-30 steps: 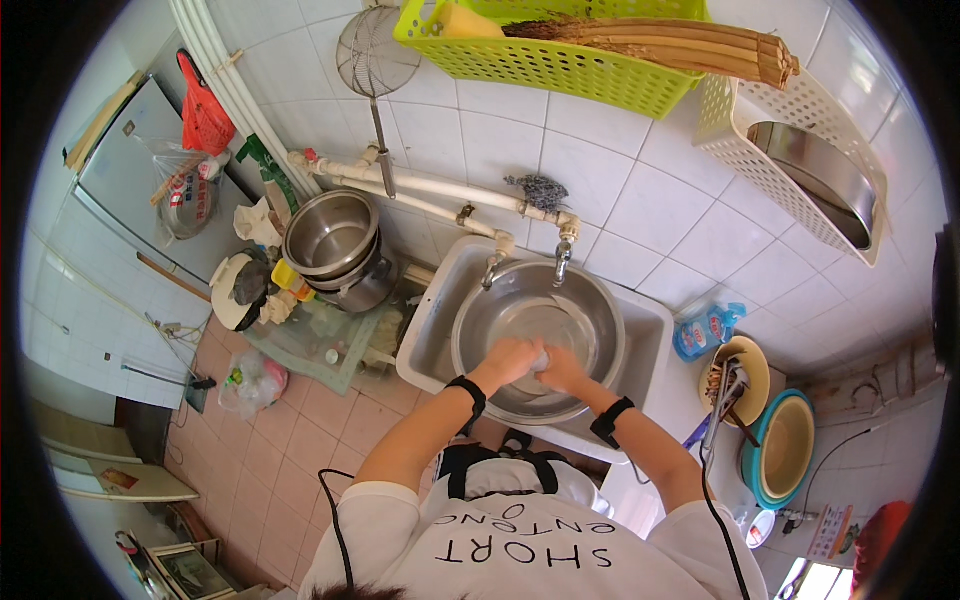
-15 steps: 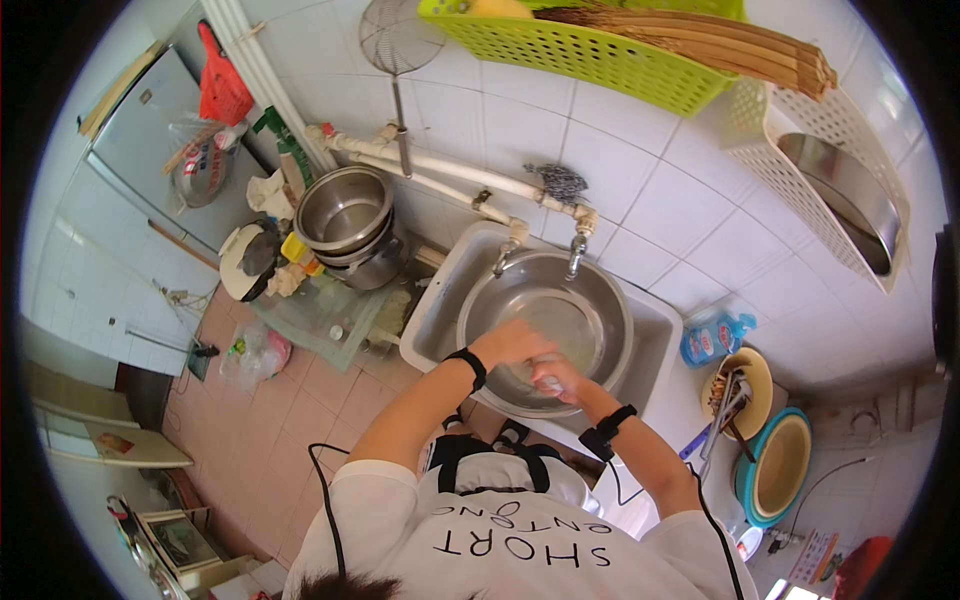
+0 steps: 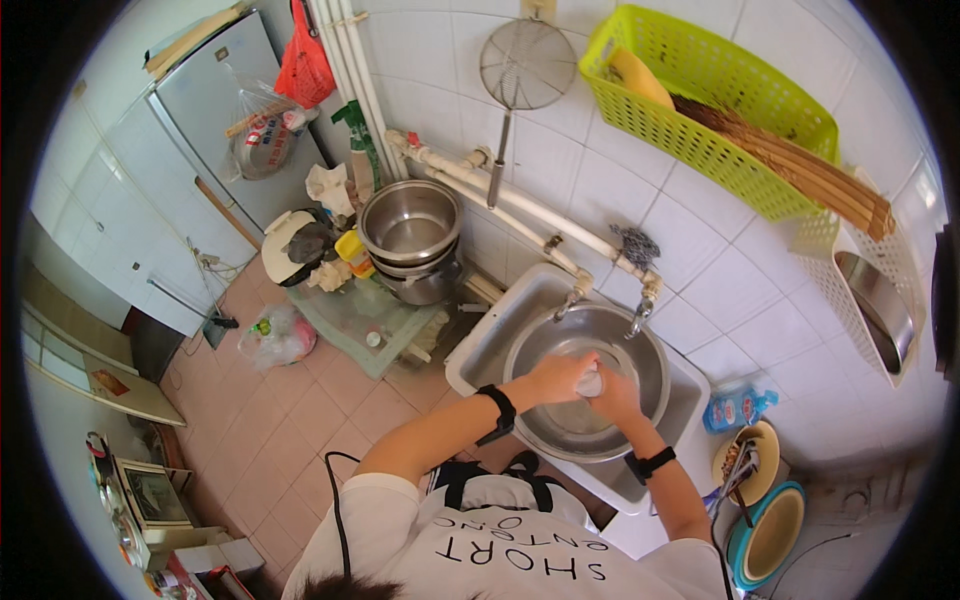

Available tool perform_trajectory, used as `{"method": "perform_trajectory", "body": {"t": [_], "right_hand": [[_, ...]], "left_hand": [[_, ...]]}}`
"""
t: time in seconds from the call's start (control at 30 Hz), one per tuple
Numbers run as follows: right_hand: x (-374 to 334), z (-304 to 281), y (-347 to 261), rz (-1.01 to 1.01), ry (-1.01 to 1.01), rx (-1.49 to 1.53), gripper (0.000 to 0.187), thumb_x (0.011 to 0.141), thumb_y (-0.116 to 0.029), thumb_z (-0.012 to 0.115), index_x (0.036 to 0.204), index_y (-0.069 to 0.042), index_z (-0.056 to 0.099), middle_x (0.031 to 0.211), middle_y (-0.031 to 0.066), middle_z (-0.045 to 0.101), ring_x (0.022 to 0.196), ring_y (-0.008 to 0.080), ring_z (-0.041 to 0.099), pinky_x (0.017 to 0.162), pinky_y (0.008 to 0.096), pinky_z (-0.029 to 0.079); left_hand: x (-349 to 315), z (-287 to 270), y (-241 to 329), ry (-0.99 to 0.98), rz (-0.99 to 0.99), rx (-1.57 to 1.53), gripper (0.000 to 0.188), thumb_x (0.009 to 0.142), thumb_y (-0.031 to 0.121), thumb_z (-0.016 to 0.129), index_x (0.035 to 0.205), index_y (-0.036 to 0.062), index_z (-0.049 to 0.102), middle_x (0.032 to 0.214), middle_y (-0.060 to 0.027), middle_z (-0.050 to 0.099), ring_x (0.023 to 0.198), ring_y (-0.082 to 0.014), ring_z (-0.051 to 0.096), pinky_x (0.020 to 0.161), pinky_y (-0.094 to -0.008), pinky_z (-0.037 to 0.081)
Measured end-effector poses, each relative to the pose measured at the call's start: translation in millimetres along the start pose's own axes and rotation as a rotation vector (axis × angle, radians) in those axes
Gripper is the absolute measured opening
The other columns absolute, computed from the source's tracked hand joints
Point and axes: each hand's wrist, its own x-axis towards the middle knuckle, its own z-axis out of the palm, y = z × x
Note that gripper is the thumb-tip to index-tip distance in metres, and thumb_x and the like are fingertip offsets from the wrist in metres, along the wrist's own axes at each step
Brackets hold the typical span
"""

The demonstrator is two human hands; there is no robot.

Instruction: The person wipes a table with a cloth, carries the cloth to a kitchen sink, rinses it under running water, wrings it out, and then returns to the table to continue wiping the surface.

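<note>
Meeting over the metal basin (image 3: 645, 365), the person's two hands hold a small pale object (image 3: 590, 381) between them, low in front of the body. The left hand (image 3: 556, 379) comes in from one side with its fingers curled against the object, and the right hand (image 3: 617, 396) grasps it from the other. Pressed from both sides like this, it probably has little chance to slip (its exact shape is mostly lost behind the fingers). I cannot tell how hard either hand squeezes.

The basin sits inside the grey sink (image 3: 482, 347), its far rim near two wall taps, the left tap (image 3: 571, 300) and the right tap (image 3: 640, 318); that position looks chosen so that water from them would fall into it. Keeping the object above the basin likely means that drips or a dropped piece would land inside. Both wrists bear a black band, left (image 3: 494, 414) and right (image 3: 652, 462), above the basin's near side.

Around the sink, things seem set within reach: a blue bottle (image 3: 735, 409) stands just beside its right end, near a beige container (image 3: 772, 455) of utensils. A dark scouring pad (image 3: 636, 243) rests at the pipe above the taps, and a long-handled strainer (image 3: 528, 66) hangs on the tiles, presumably to stay out of the way.
</note>
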Motion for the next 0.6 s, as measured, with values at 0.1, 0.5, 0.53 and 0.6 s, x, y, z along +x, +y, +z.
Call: {"method": "perform_trajectory", "body": {"t": [0.1, 0.5, 0.53, 0.6], "right_hand": [[13.8, -8.9, 7.7, -0.312, 0.068, -0.185, 0.045, 0.056, -0.01, 0.072, 0.099, -0.011, 0.059, 0.082, 0.0071, 0.058, 0.073, 0.0297, 0.058, 0.063, 0.0398, 0.049], [45.1, -70.1, 10.0, -0.986, 0.643, -0.439, 0.032, 0.061, -0.012, 0.061, 0.093, -0.01, 0.06, 0.084, 0.0009, 0.054, 0.073, 0.0176, 0.051, 0.057, 0.0285, 0.045], [40.5, -71.4, 13.4, -0.975, 0.646, -0.443, 0.032, 0.061, -0.012, 0.061, 0.093, -0.01, 0.06, 0.084, 0.0009, 0.054, 0.073, 0.0176, 0.051, 0.057, 0.0285, 0.045], [32.6, -76.1, 21.3, -0.819, 0.522, -0.422, 0.033, 0.062, -0.01, 0.061, 0.096, -0.01, 0.06, 0.085, 0.0008, 0.055, 0.073, 0.0181, 0.052, 0.056, 0.0288, 0.046]], "left_hand": [[-12.6, -6.2, -10.5, -0.1, -0.081, -0.347, 0.078, 0.073, 0.028, 0.072, 0.134, 0.0138, 0.026, 0.114, -0.0165, 0.055, 0.104, -0.0299, 0.055, 0.085, -0.0407, 0.044], [17.2, -17.6, -4.3, -0.855, -0.199, -1.379, 0.068, 0.076, 0.026, 0.074, 0.13, 0.0099, 0.037, 0.12, -0.0043, 0.051, 0.106, -0.0132, 0.051, 0.087, -0.0292, 0.045], [20.3, -9.4, -3.7, -0.694, -0.16, -1.29, 0.064, 0.075, 0.023, 0.074, 0.128, 0.0105, 0.041, 0.118, -0.0044, 0.053, 0.102, -0.013, 0.054, 0.084, -0.0292, 0.046], [26.0, 0.8, 0.0, -0.505, -0.301, -1.231, 0.05, 0.073, 0.014, 0.072, 0.117, 0.0088, 0.051, 0.108, -0.0062, 0.058, 0.089, -0.016, 0.058, 0.077, -0.0297, 0.048]]}}
